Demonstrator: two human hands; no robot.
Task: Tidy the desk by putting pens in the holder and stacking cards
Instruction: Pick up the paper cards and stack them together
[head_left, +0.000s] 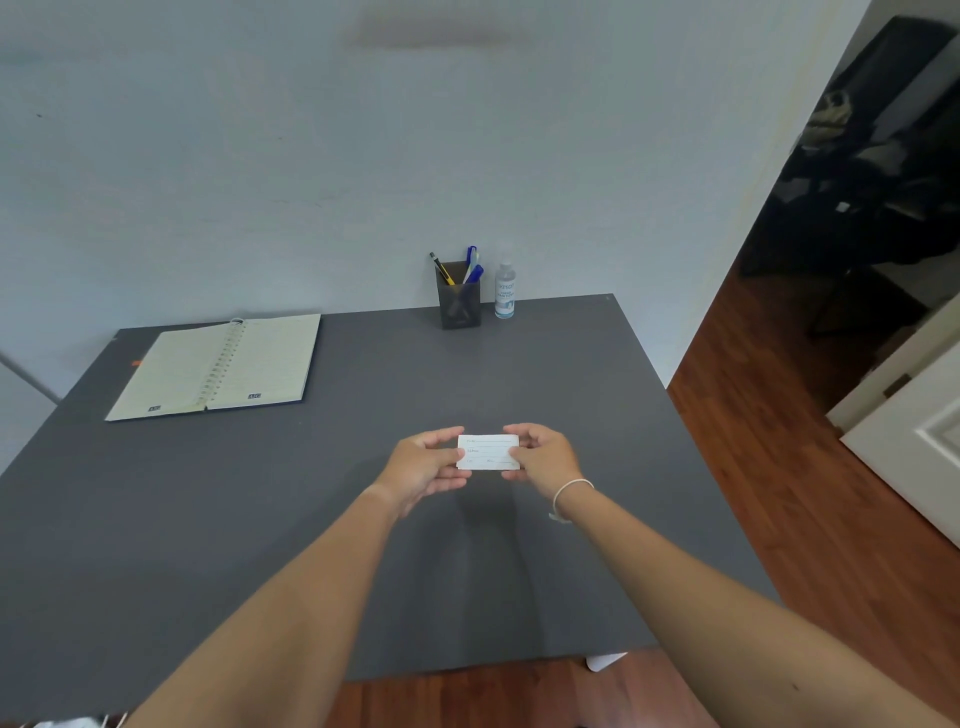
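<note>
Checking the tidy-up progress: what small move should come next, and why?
Probably lower the cards onto the desk as one squared stack: both the left hand and right hand pinch them, and pens already stand in the holder.

Grey desk (363, 493), white lined cards (488, 452), blue pens (471, 262), dark mesh holder (459, 304).

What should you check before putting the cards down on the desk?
1. Both hands hold the cards: ok, left hand and right hand pinch the short ends.
2. Cards squared into one stack: cannot tell, only the top card shows.
3. Bare desk beneath: ok.
4. Pens in the holder: ok, none lie loose on the desk.
5. Notebook out of the way: ok, far left.
6. Sanitizer bottle upright and apart: ok.
</note>
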